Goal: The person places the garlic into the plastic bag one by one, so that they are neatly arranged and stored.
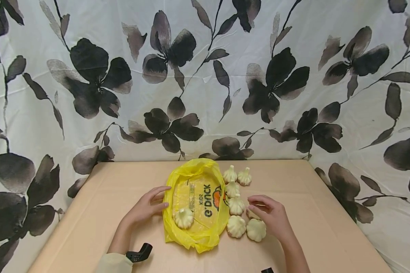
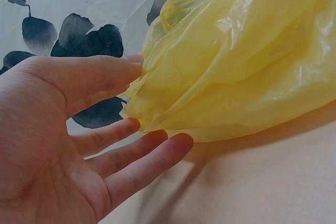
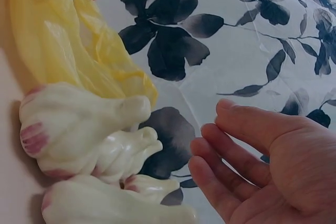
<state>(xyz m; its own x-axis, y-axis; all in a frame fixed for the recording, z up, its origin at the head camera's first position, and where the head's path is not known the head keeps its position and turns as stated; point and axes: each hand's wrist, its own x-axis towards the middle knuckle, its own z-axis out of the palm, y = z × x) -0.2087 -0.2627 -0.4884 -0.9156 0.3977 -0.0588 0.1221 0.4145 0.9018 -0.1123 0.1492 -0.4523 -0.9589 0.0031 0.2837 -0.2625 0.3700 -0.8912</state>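
Note:
A yellow plastic bag [image 1: 194,242] with printed lettering lies on the table, its mouth spread wide. Inside it, toward the lower left, sits one garlic bulb [image 1: 183,218]. My left hand [image 1: 147,206] is at the bag's left edge, thumb and fingers apart, with fingertips right at the plastic [image 2: 210,87]. To the right of the bag stand several more garlic bulbs [image 1: 236,226] in uneven rows. Over the right-hand bulbs hovers my right hand [image 1: 270,216], its fingers loosely bent and nothing between them. Beneath that hand, one bulb [image 1: 253,214] is partly hidden.
The tan table [image 1: 116,182] ends at the back against a white cloth [image 1: 225,87] with dark flowers. A black device [image 1: 140,253] is on my left wrist, and part of another black piece [image 1: 267,270] shows at the bottom edge.

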